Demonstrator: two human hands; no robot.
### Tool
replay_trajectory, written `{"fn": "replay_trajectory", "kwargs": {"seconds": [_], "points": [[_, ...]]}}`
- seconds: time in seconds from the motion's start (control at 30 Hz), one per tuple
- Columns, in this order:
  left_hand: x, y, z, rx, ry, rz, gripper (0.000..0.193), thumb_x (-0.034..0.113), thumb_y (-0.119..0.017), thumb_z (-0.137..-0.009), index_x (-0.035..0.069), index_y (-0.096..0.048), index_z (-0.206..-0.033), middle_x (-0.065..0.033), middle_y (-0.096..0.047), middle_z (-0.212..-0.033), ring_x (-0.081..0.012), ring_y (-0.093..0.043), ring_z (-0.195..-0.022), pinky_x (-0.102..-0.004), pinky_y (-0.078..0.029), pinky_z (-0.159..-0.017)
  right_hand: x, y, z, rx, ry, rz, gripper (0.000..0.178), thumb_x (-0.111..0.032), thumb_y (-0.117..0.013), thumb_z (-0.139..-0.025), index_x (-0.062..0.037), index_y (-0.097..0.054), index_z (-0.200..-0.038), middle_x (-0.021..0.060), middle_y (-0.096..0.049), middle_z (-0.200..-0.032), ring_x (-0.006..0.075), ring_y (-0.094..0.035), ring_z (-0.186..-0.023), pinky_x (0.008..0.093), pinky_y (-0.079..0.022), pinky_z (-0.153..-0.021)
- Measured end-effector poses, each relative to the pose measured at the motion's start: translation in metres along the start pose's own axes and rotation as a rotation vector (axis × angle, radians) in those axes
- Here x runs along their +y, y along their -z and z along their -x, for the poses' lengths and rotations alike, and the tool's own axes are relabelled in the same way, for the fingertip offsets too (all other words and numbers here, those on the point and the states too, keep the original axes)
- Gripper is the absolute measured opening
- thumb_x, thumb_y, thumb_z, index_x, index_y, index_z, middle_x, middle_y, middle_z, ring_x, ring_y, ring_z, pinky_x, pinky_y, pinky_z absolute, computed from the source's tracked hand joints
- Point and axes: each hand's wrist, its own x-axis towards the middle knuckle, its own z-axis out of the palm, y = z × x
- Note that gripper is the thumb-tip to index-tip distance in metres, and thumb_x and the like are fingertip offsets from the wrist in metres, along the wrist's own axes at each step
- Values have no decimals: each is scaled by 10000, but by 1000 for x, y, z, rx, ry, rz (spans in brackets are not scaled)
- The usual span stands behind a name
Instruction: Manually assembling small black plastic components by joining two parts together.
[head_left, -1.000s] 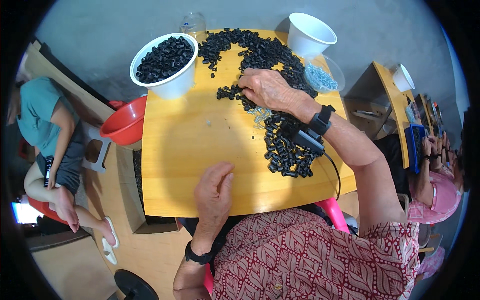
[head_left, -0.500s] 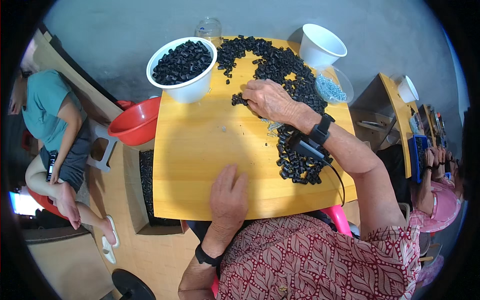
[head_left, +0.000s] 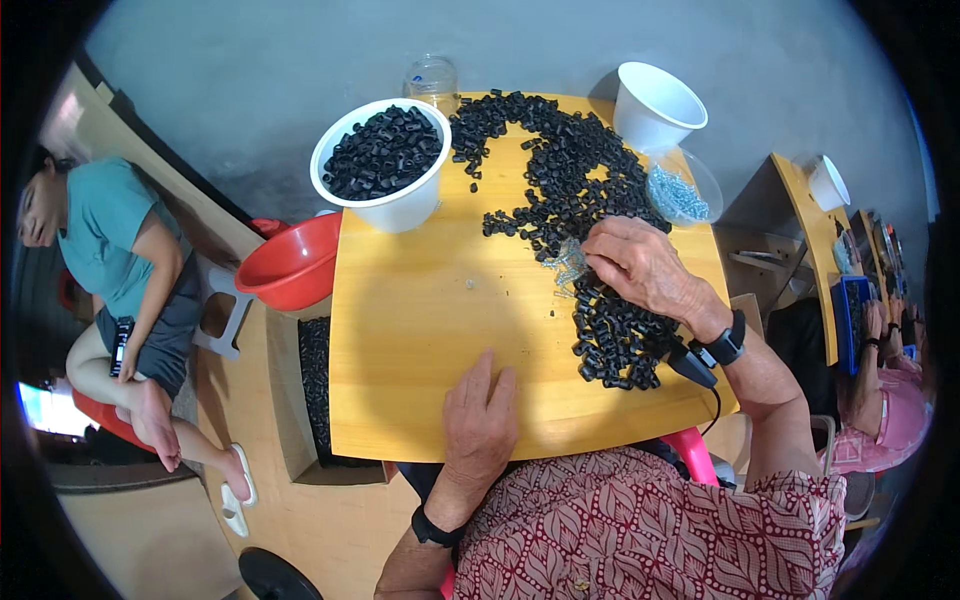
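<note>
Small black plastic pieces [head_left: 585, 160] lie in a broad curved heap across the far and right side of the yellow wooden table [head_left: 420, 340]. My right hand [head_left: 648, 268] is over the heap's right part, fingers curled down beside a small pile of silver screws [head_left: 568, 264]. Its fingertips are bent together; whatever they pinch is hidden. Near the front edge, my left hand [head_left: 480, 425] lies flat on the tabletop, fingers stretched and holding nothing. A clear round tub [head_left: 688, 190] of silver screws stands beyond my right hand.
A white tub [head_left: 385, 205] full of black pieces stands far left, beside a clear jar [head_left: 432, 82]. Another white tub [head_left: 660, 105] is far right. A red basin [head_left: 290, 265] and a carton [head_left: 290, 400] of black pieces are left of the table, near a seated person [head_left: 120, 230].
My right hand has moved right and nearer, from the loose black pieces at the heap's left edge to the silver screws. My left hand stays on the table. The whole view has shifted slightly.
</note>
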Motion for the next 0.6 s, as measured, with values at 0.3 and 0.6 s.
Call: {"fn": "replay_trajectory", "kwargs": {"seconds": [0.3, 0.6], "points": [[1, -4, -6, -36, -22, -25, 297, 62, -727, -824, 6, -686, -1112, -217, -604, -1289, -391, -615, -1072, -441, -509, -910, 13, 29, 68, 68, -205, 17, 161, -72, -698, -861, -1, -679, -1003, 150, -664, -1016, 336, -656, -930, 418, -540, -818], [2, 8, -14, -114, -2, -33, 369, 26, -725, -811, -12, -671, -1174, -232, -605, -1284, -375, -616, -1098, -456, -493, -920, 15, 28, 137, -13, -352, 2, 672, -345, -658, -930, 2, -435, -1460, 271, -441, -1447, 432, -466, -1298, 488, -385, -1074]]}}
